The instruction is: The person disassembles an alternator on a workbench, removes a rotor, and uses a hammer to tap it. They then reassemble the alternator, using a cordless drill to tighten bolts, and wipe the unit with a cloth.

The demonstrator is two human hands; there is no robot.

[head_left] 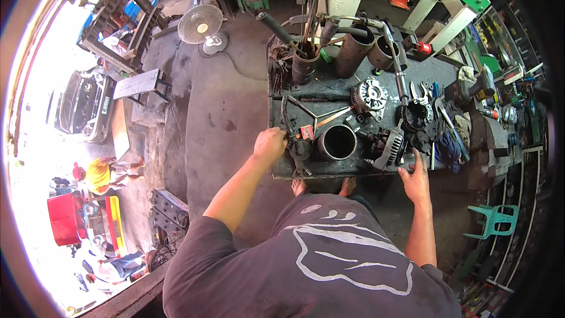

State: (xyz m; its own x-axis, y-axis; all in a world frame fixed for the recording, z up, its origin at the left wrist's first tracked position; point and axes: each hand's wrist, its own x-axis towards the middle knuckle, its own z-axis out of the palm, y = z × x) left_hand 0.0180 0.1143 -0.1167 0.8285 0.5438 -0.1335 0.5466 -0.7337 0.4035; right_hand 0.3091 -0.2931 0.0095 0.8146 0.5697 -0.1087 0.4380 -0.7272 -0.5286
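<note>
My left hand (271, 144) is at the left edge of the dark workbench (353, 169), its fingers curled in beside a dark metal tool (299, 148). Whatever those fingers hold, if anything, is hidden. Over the front edge, my right hand (416, 178) has thumb and forefinger spread and holds nothing. Closest to it is a finned alternator housing half (389, 148). Farther back stands another alternator housing (369, 96), with a dark ring-shaped part (415, 115) to its right. An open metal cylinder (337, 142) and a small red box (306, 132) sit between my hands.
Metal cans (305, 69) with rods and tools line the bench's back. Pliers (419, 90), rags (448, 147) and a cordless drill (484, 85) crowd its right side. A fan (201, 25) stands back left; a teal plastic stool (494, 221) is at right. Someone in yellow (97, 175) is far left.
</note>
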